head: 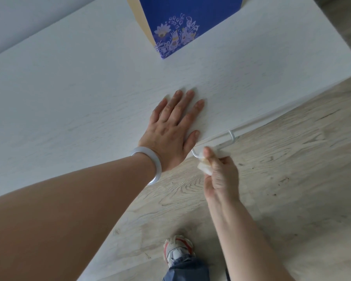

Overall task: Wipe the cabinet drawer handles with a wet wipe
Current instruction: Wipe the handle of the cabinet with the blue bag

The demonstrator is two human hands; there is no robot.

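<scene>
The handle (221, 144) is a thin white metal bar, kind of a squared U shape, sticking out from the cabinet's (79, 98) front edge just under the white wood-grain top. One bent end shows on the left, another bracket leg further right. The wipe (206, 168) is a crumpled white wad, bunched up and wrapped over the middle of the bar, with a bit of it poking out on the right side and a bigger lump hanging below on the left. Wipe is touching the bar.
</scene>
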